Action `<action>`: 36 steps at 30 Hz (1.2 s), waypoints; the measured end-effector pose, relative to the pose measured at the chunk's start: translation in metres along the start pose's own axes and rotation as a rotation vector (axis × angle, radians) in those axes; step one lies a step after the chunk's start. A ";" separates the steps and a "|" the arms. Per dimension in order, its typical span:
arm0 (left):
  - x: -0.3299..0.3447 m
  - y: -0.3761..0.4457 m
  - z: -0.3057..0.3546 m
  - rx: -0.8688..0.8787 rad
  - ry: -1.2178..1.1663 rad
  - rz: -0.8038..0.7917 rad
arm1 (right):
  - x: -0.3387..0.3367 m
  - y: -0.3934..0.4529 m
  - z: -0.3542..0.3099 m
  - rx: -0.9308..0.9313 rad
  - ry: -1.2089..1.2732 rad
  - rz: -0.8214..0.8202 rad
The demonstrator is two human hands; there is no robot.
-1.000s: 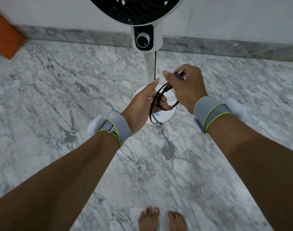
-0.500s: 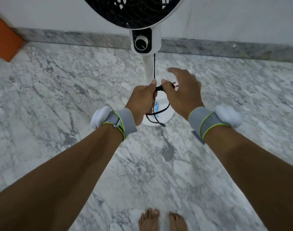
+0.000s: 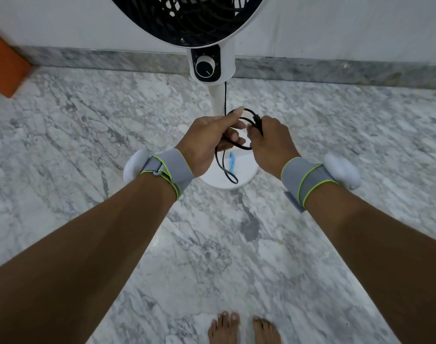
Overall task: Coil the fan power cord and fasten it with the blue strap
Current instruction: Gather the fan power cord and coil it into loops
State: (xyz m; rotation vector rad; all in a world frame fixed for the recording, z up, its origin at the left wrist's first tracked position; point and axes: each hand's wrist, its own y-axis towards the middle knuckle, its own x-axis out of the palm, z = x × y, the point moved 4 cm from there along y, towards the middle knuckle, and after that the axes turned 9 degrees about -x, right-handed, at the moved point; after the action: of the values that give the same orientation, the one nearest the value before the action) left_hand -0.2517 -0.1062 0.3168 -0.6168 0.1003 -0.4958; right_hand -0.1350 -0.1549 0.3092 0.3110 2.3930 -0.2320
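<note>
Figure: coiling in progress, seen from the head camera. Far to the left of both hands, an orange block (image 3: 3, 68) sits at the wall. The left hand (image 3: 207, 142) is partly closed: its fingers curl around the gathered loops of the cord (image 3: 223, 162), with the forefinger stretched forward over the top of the coil. Below this hand a slack loop of cord hangs down toward the fan base (image 3: 246, 176). Beyond the hands, the cord runs straight up along the pole (image 3: 215, 98) to the fan (image 3: 207, 67). Lying on the base, just below and between the hands, is the strap (image 3: 232, 162), blue, loose and not yet taken up. To the right, the right hand (image 3: 269, 142) is closed, its thumb and fingers pinching the end of the cord near the top of the coil, so that the two hands almost meet; whether the plug sits inside this grip cannot be told. Handling: the cord looks light, thin and limp, with enough spring that its loops will likely open if the grip is eased. It is best held where all the turns cross, in the left hand, leaving the right free to fetch the strap. The strap appears soft and flat; a pinch at one end should lift it, and it would wrap most securely around the bundle close to the holding fingers. At the right edge, both wrists carry grey bands (image 3: 306, 181).
</note>
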 end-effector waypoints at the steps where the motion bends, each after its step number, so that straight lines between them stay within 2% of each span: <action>1: 0.002 0.000 -0.001 -0.021 -0.074 -0.019 | 0.001 -0.001 0.000 0.010 0.006 -0.010; 4: 0.007 0.001 -0.001 -0.085 -0.268 -0.041 | 0.004 -0.004 -0.001 0.013 -0.028 -0.058; 6: 0.008 0.001 0.001 -0.101 -0.297 -0.032 | 0.006 -0.003 0.000 0.024 -0.076 -0.096; 8: 0.007 0.001 0.003 -0.078 -0.179 0.023 | 0.004 -0.004 -0.002 0.010 -0.201 -0.130; 11: 0.004 0.002 0.008 -0.007 0.077 0.104 | -0.004 -0.004 -0.013 -0.174 -0.552 -0.073; 12: 0.004 0.003 0.010 0.012 0.141 0.115 | -0.006 -0.003 -0.017 -0.222 -0.582 -0.049; 19: 0.014 0.002 0.023 0.114 0.248 0.022 | -0.013 0.005 -0.023 -0.093 -0.130 -0.060; 23: 0.008 -0.001 0.014 0.092 0.156 0.034 | -0.013 0.006 -0.008 0.093 0.151 -0.114; 29: -0.010 -0.004 -0.014 -0.015 0.000 -0.004 | -0.022 0.003 0.003 0.186 0.483 -0.041; 31: -0.011 -0.007 -0.031 -0.080 -0.011 -0.003 | -0.025 0.003 0.003 0.179 0.541 -0.033; 34: -0.007 -0.009 -0.051 -0.080 0.212 0.024 | -0.026 0.001 0.001 0.174 0.581 -0.048; 36: -0.005 -0.007 -0.050 -0.041 0.145 0.068 | -0.024 -0.001 0.003 0.210 0.579 -0.066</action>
State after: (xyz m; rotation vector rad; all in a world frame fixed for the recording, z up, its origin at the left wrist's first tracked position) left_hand -0.2713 -0.1355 0.2797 -0.6155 0.2684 -0.4734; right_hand -0.1159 -0.1602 0.3238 0.4437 2.9585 -0.4798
